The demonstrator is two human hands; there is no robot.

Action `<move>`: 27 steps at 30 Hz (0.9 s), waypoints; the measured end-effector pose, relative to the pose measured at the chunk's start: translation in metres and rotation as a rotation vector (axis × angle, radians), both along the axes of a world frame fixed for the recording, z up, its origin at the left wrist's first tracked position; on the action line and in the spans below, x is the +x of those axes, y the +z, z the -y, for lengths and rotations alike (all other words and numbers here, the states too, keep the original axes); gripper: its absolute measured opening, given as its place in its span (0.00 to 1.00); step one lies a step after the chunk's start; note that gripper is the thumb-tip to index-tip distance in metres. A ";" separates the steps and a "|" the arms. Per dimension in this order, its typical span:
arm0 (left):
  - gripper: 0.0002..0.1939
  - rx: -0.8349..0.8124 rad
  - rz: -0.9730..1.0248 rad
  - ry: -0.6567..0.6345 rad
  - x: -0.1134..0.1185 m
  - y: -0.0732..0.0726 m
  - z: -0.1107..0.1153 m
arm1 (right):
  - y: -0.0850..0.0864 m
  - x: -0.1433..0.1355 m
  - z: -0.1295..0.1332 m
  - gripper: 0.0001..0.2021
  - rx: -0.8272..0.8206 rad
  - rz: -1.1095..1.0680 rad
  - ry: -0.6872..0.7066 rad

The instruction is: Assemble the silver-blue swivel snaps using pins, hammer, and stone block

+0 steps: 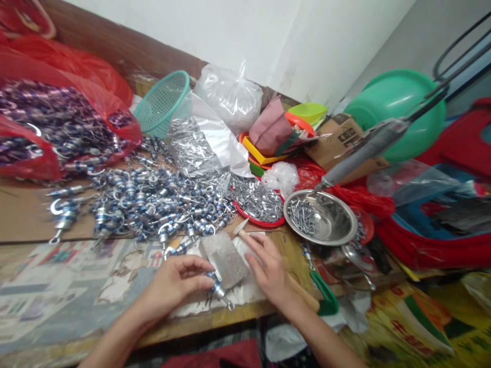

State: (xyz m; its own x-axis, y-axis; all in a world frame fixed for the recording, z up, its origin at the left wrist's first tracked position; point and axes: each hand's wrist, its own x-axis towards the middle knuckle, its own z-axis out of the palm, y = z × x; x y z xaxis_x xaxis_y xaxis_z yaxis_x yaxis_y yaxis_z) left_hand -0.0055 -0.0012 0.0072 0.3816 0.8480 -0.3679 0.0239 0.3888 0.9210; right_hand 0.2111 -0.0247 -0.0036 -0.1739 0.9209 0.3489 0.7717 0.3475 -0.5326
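My left hand [182, 278] pinches a small silver hook fitting with blue bands [218, 289] between thumb and fingers. The fitting's ring end points toward me, over the near edge of a flat grey metal block [226, 258]. My right hand [268, 268] is closed around a hammer [241, 228]; its narrow metal head shows beyond the fingers and its pale wooden handle runs back under the palm. A large heap of similar hook fittings [153, 197] lies just behind my left hand. Behind the block stands a red tray of small metal pieces [245, 221].
A steel bowl [341, 232] holding metal pins stands to the right, below a grey lamp-like arm [349, 158]. Red bags of fittings [126, 128] fill the far left, near a teal basket [157, 105]. A green-handled tool [326, 294] lies by the table's right edge.
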 end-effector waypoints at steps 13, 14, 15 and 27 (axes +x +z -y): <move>0.04 0.199 -0.074 0.037 -0.029 0.003 -0.012 | -0.027 -0.050 0.016 0.27 0.029 0.027 0.093; 0.04 0.208 -0.064 0.052 -0.026 0.002 -0.012 | -0.025 -0.049 0.016 0.27 0.026 0.026 0.100; 0.03 0.218 -0.059 0.070 -0.024 0.001 -0.012 | -0.023 -0.047 0.017 0.28 0.019 0.028 0.106; 0.02 0.303 -0.169 0.163 0.003 0.010 -0.007 | 0.013 0.043 -0.092 0.12 -0.017 0.085 -0.266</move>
State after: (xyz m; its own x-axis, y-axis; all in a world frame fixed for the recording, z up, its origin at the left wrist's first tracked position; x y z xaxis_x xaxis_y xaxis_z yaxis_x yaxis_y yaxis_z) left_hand -0.0020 0.0060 0.0173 0.1880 0.9724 -0.1378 0.1456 0.1112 0.9831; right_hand 0.2541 0.0670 0.0090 0.0469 0.9436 0.3278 0.8769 0.1182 -0.4659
